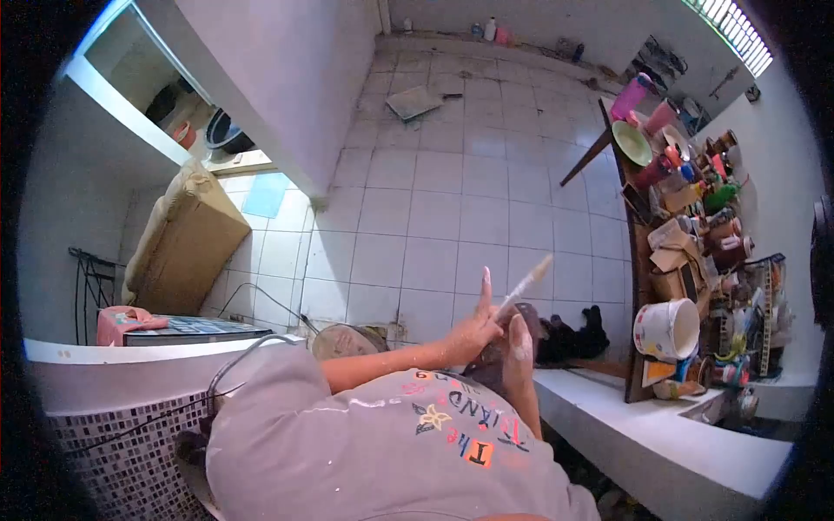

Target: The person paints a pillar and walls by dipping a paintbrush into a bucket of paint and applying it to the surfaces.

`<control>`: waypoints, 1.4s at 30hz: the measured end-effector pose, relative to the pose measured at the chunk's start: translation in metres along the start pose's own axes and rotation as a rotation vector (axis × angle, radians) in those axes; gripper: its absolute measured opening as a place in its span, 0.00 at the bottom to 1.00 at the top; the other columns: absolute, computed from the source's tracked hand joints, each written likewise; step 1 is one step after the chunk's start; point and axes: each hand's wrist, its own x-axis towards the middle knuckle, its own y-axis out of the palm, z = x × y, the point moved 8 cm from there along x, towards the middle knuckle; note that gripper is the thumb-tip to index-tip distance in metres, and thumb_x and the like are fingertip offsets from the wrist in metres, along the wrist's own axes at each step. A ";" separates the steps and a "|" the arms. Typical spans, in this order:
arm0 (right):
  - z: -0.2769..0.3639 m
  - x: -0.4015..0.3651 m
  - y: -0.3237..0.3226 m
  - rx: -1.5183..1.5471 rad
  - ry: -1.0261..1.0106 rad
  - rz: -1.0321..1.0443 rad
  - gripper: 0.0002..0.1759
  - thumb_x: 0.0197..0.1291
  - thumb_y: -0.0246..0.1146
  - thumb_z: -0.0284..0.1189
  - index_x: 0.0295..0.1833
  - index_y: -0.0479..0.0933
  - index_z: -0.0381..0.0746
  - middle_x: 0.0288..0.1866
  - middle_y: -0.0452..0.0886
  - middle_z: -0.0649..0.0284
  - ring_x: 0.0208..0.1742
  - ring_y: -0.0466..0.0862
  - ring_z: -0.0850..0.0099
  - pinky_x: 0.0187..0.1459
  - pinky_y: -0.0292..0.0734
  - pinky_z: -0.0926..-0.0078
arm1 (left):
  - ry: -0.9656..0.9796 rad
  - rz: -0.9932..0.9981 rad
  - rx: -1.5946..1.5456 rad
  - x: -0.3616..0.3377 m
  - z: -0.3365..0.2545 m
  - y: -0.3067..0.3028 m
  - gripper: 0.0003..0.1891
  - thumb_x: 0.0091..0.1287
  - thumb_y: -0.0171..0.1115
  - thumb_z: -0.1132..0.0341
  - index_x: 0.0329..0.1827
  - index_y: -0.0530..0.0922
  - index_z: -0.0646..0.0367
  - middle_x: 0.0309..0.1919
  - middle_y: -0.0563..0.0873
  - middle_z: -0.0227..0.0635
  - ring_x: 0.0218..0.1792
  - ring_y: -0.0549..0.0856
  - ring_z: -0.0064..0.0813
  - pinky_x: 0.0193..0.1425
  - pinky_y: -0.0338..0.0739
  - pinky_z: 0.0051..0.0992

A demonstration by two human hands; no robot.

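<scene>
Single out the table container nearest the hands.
The white bucket on the wooden table, near end; the green dish and magenta container sit farther off.

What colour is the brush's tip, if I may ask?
The tip is pale tan, clearest in head view.

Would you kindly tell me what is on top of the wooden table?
A green bowl, brown cardboard and a white bucket show; anything directly behind the bucket is covered.

Judged to be a home. Recorded a wooden table [641,278] crowded with household wares, including a green bowl [632,143] and pink container [630,97]. Noted, across the tiled floor [434,217] from the table, upholstered furniture [187,252]; past the table's far end, a barred window [734,35].
</scene>
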 end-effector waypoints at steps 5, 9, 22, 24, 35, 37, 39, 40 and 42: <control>0.019 0.071 0.042 -0.007 0.157 0.156 0.22 0.62 0.54 0.36 0.55 0.67 0.31 0.47 0.73 0.61 0.47 0.73 0.73 0.49 0.68 0.77 | 0.283 0.075 0.125 0.034 -0.021 -0.031 0.49 0.58 0.49 0.69 0.63 0.13 0.54 0.66 0.54 0.53 0.65 0.59 0.45 0.66 0.55 0.33; 0.027 0.162 0.050 0.005 0.065 0.262 0.16 0.59 0.56 0.34 0.45 0.71 0.31 0.44 0.77 0.57 0.43 0.77 0.71 0.47 0.71 0.74 | -0.093 0.130 0.433 0.083 0.022 -0.097 0.46 0.60 0.55 0.51 0.70 0.32 0.56 0.68 0.43 0.53 0.70 0.43 0.45 0.70 0.43 0.35; 0.119 0.335 -0.142 -0.368 0.003 -0.549 0.21 0.60 0.53 0.44 0.34 0.74 0.33 0.20 0.73 0.64 0.21 0.73 0.74 0.24 0.70 0.72 | -0.656 -0.112 0.564 0.180 0.063 -0.338 0.32 0.62 0.53 0.48 0.62 0.63 0.65 0.46 0.78 0.41 0.44 0.76 0.28 0.48 0.70 0.28; 0.104 0.299 -0.177 -0.157 0.044 -0.694 0.22 0.60 0.53 0.44 0.38 0.75 0.34 0.20 0.74 0.63 0.22 0.74 0.73 0.25 0.69 0.71 | -0.675 0.060 0.667 0.226 0.050 -0.330 0.34 0.61 0.54 0.48 0.63 0.61 0.66 0.45 0.78 0.44 0.40 0.78 0.29 0.45 0.72 0.27; 0.093 -0.033 -0.348 -0.381 0.434 -1.518 0.19 0.61 0.53 0.37 0.48 0.75 0.33 0.25 0.77 0.58 0.24 0.76 0.71 0.28 0.72 0.71 | -0.183 0.322 1.142 0.473 -0.034 -0.244 0.31 0.63 0.52 0.52 0.60 0.63 0.72 0.55 0.71 0.57 0.59 0.71 0.45 0.60 0.65 0.33; 0.097 -0.051 -0.366 -0.166 0.424 -1.486 0.18 0.60 0.54 0.37 0.46 0.76 0.34 0.24 0.76 0.60 0.22 0.74 0.74 0.25 0.71 0.74 | -0.038 0.238 1.086 0.499 -0.044 -0.202 0.32 0.64 0.53 0.54 0.61 0.61 0.73 0.56 0.71 0.57 0.59 0.71 0.42 0.60 0.64 0.31; 0.121 -0.052 -0.392 -0.256 0.516 -1.355 0.18 0.59 0.54 0.38 0.45 0.77 0.35 0.25 0.77 0.59 0.23 0.76 0.72 0.27 0.72 0.72 | -0.061 0.323 1.024 0.495 -0.052 -0.134 0.32 0.64 0.53 0.54 0.61 0.61 0.72 0.57 0.71 0.56 0.59 0.71 0.41 0.60 0.64 0.31; 0.126 -0.045 -0.410 -0.353 0.591 -1.220 0.17 0.59 0.55 0.38 0.44 0.77 0.36 0.26 0.79 0.57 0.25 0.78 0.69 0.29 0.74 0.71 | -0.078 0.398 0.948 0.490 -0.052 -0.101 0.31 0.64 0.53 0.54 0.62 0.60 0.72 0.57 0.70 0.56 0.59 0.71 0.39 0.60 0.65 0.30; 0.106 -0.030 -0.469 -0.543 0.595 -1.100 0.17 0.58 0.55 0.38 0.43 0.78 0.36 0.29 0.80 0.55 0.29 0.80 0.65 0.33 0.74 0.68 | -0.186 0.499 0.908 0.488 -0.013 -0.066 0.31 0.64 0.53 0.54 0.63 0.59 0.68 0.57 0.71 0.53 0.60 0.69 0.38 0.62 0.62 0.30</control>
